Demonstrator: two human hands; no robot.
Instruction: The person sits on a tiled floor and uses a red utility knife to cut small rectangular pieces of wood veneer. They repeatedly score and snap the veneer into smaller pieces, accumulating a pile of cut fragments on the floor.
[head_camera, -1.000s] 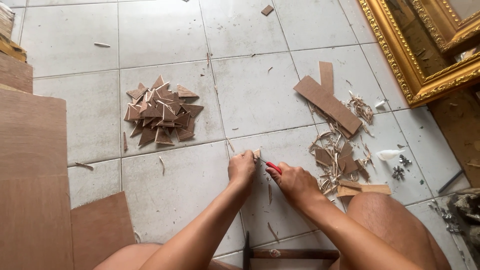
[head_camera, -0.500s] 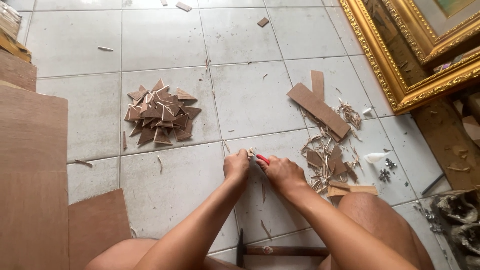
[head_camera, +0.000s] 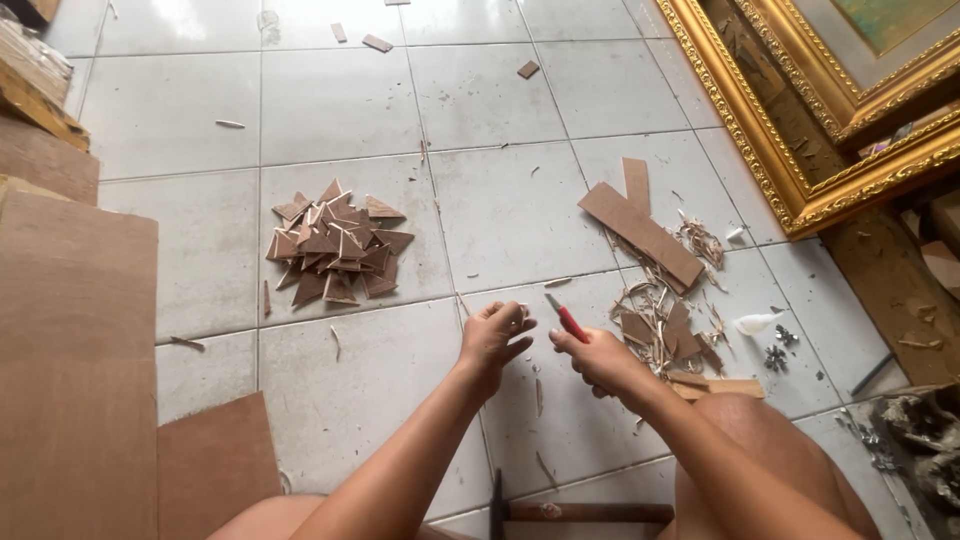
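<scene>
My right hand (head_camera: 597, 357) grips a red-handled utility knife (head_camera: 566, 319), its blade pointing up and left over the white floor tiles. My left hand (head_camera: 494, 337) is just left of the blade, fingers curled around a small pale wood piece (head_camera: 520, 312) that is mostly hidden. The two hands are a little apart. A pile of brown triangular wood pieces (head_camera: 334, 246) lies on the tile up and left of the hands.
Long brown wood strips (head_camera: 641, 231) and curled shavings (head_camera: 655, 320) lie to the right. Gilded picture frames (head_camera: 800, 140) lean at upper right. Brown boards (head_camera: 75, 360) cover the left side. A hammer (head_camera: 575, 512) lies by my legs. Small metal bits (head_camera: 776, 357) sit near a white scrap.
The hands have separated slightly, and the knife now points up and left, clear of the left hand. The camera has tilted, showing more floor ahead.
</scene>
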